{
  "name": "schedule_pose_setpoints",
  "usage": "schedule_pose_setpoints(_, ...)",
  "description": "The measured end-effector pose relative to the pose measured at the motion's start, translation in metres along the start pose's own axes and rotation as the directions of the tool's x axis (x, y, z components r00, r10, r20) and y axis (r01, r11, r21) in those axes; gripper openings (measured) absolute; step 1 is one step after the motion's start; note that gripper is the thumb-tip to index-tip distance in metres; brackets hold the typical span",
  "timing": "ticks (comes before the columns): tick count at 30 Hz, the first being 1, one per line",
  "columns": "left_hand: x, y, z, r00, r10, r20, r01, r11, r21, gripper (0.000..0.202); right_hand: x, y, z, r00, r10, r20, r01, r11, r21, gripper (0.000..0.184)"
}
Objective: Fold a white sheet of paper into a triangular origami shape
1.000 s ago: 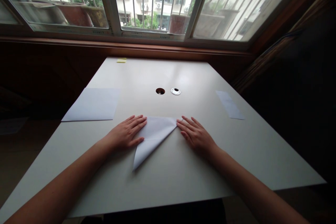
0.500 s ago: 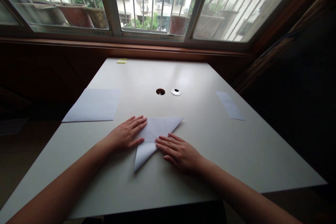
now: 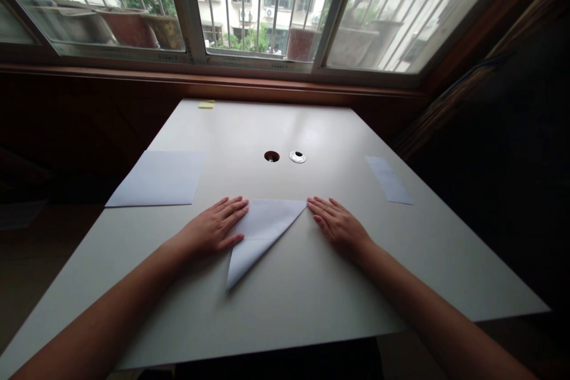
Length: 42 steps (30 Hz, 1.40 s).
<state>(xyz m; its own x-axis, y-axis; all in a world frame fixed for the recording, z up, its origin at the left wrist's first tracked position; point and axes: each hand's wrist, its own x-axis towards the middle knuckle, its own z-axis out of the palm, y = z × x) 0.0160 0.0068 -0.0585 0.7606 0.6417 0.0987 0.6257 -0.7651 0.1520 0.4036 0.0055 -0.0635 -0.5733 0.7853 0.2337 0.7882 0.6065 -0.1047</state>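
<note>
Remotely, I had the left hand [image 3: 208,227] flat on the folded paper [image 3: 263,219], the right hand [image 3: 342,229] at its corner, fingers [image 3: 235,208] outstretched on both.

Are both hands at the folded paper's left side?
No, only the left hand is; the right hand is at the right corner of the folded paper.

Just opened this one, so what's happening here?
A person is folding paper at a table. The left hand lies flat on the left side of the folded paper, and the right hand's fingertips are at its right corner. A flat sheet lies left, a paper strip right.
</note>
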Motion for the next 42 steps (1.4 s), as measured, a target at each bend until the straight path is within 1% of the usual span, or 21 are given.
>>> schedule_pose_setpoints(3,0.0,0.0,0.0,1.0,-0.002,-0.003,0.002,1.0,-0.01,0.068,0.0,0.003,0.001,0.999,0.033,-0.029,-0.033,0.999,0.025,0.045)
schedule_pose_setpoints(8,0.0,0.0,0.0,1.0,-0.002,-0.016,0.001,0.999,-0.041,0.069,-0.001,0.002,0.005,0.986,0.119,-0.12,-0.112,0.992,0.064,0.046)
schedule_pose_setpoints(12,0.0,0.0,0.0,1.0,-0.002,-0.014,0.001,0.999,-0.041,0.069,-0.001,0.001,0.005,0.981,0.124,-0.148,-0.114,0.991,0.077,0.048)
schedule_pose_setpoints(14,0.0,0.0,0.0,1.0,-0.005,-0.011,0.005,0.999,-0.043,0.069,0.001,0.0,0.004,0.981,0.102,-0.162,-0.091,0.993,0.077,0.049)
schedule_pose_setpoints(16,0.0,0.0,-0.001,1.0,-0.007,-0.009,0.007,0.999,-0.051,0.069,0.004,-0.003,0.003,0.985,0.044,-0.168,-0.031,0.996,0.08,0.048)
schedule_pose_setpoints(18,-0.001,0.0,-0.002,1.0,-0.005,-0.009,0.005,0.998,-0.059,0.069,0.008,-0.007,0.003,0.985,-0.05,-0.162,0.065,0.994,0.085,0.049)
schedule_pose_setpoints(20,-0.001,0.0,-0.003,1.0,-0.003,-0.014,0.002,0.998,-0.067,0.069,0.015,-0.014,0.002,0.975,-0.162,-0.156,0.177,0.98,0.088,0.048)
schedule_pose_setpoints(23,-0.001,0.0,-0.004,1.0,-0.007,-0.03,0.004,0.996,-0.091,0.07,0.025,-0.027,-0.002,0.933,-0.324,-0.158,0.338,0.938,0.072,0.044)
schedule_pose_setpoints(25,-0.001,0.0,-0.004,0.999,-0.012,-0.041,0.007,0.993,-0.117,0.071,0.031,-0.036,-0.004,0.901,-0.408,-0.146,0.418,0.907,0.044,0.042)
schedule_pose_setpoints(28,-0.001,-0.001,-0.004,0.998,-0.024,-0.054,0.015,0.987,-0.158,0.071,0.039,-0.048,-0.003,0.861,-0.487,-0.148,0.491,0.871,-0.011,0.04)
schedule_pose_setpoints(30,-0.002,-0.001,-0.005,0.998,-0.033,-0.058,0.022,0.981,-0.193,0.067,0.044,-0.054,0.0,0.846,-0.507,-0.162,0.509,0.86,-0.032,0.036)
schedule_pose_setpoints(32,-0.003,-0.002,-0.006,0.996,-0.055,-0.068,0.036,0.967,-0.251,0.061,0.048,-0.059,0.005,0.844,-0.5,-0.193,0.505,0.863,-0.025,0.03)
schedule_pose_setpoints(34,-0.005,-0.002,-0.007,0.99,-0.099,-0.096,0.06,0.936,-0.346,0.055,0.051,-0.062,0.007,0.862,-0.451,-0.234,0.469,0.883,0.025,0.025)
schedule_pose_setpoints(36,-0.008,-0.003,-0.008,0.972,-0.175,-0.155,0.082,0.876,-0.475,0.052,0.053,-0.065,0.006,0.895,-0.342,-0.286,0.391,0.91,0.135,0.022)
schedule_pose_setpoints(38,-0.011,-0.004,-0.009,0.934,-0.274,-0.231,0.079,0.787,-0.612,0.052,0.056,-0.069,-0.001,0.924,-0.163,-0.346,0.276,0.911,0.306,0.018)
schedule_pose_setpoints(39,-0.012,-0.005,-0.009,0.907,-0.328,-0.265,0.07,0.737,-0.672,0.052,0.058,-0.071,-0.006,0.927,-0.049,-0.372,0.211,0.888,0.408,0.015)
schedule_pose_setpoints(40,-0.012,-0.007,-0.008,0.878,-0.38,-0.291,0.055,0.685,-0.727,0.052,0.06,-0.074,-0.011,0.918,0.081,-0.389,0.142,0.848,0.511,0.012)
schedule_pose_setpoints(41,-0.012,-0.008,-0.008,0.851,-0.424,-0.309,0.035,0.633,-0.773,0.051,0.063,-0.077,-0.017,0.89,0.222,-0.397,0.076,0.789,0.61,0.008)
schedule_pose_setpoints(42,-0.012,-0.009,-0.008,0.831,-0.459,-0.315,0.016,0.585,-0.811,0.05,0.066,-0.079,-0.022,0.849,0.357,-0.388,0.03,0.701,0.712,0.007)
